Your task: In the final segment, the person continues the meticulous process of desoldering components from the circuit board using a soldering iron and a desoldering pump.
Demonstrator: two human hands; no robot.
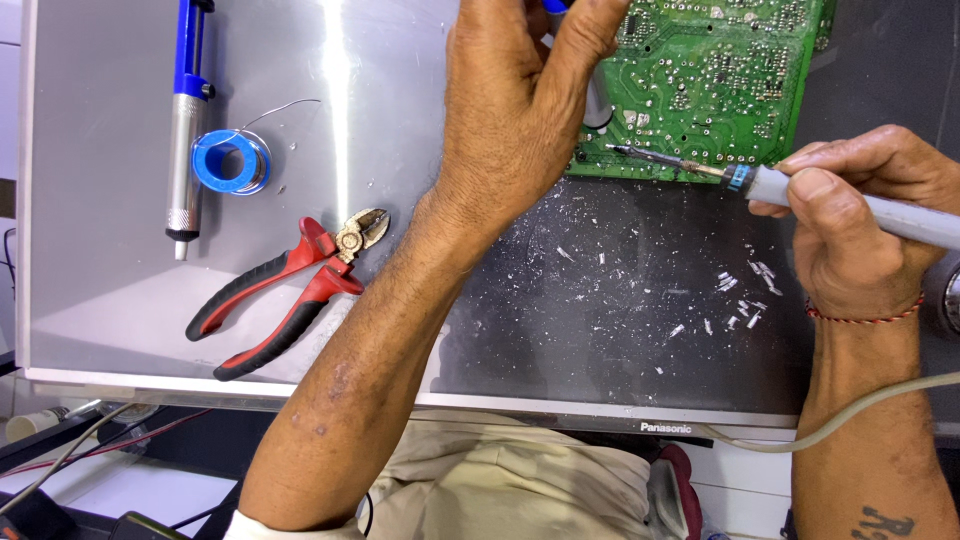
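Green board: one circuit board (715,85), solder side up, top right of the work surface, running off the top edge.
Left hand: left hand (515,105) over the board's left edge, fingers curled around a blue and grey tool (597,103) that is mostly hidden; grip looks closed, exact hold hard to tell.
Right hand: right hand (860,225) at right, fingers pinched shut on one soldering iron (800,190), held like a pen.
Iron tip: points left, touching or just above the board's lower edge, near the left hand.
Iron cord: one grey cord (860,415) runs off lower right.
Wrist: one red thread band (868,318) on the right wrist.
Surface: one flat screen panel (120,310) lying face up, pale glare at left, dark at right.
Pliers: one pair of red and black cutters (290,290), jaws slightly apart, left of the left forearm.
Solder wire: one blue spool (232,160), upper left.
Pump: one blue and silver solder sucker (187,120), just beside the spool, upright in view.
Scraps: many small cut wire bits (740,295) scattered on the dark part, below the iron.
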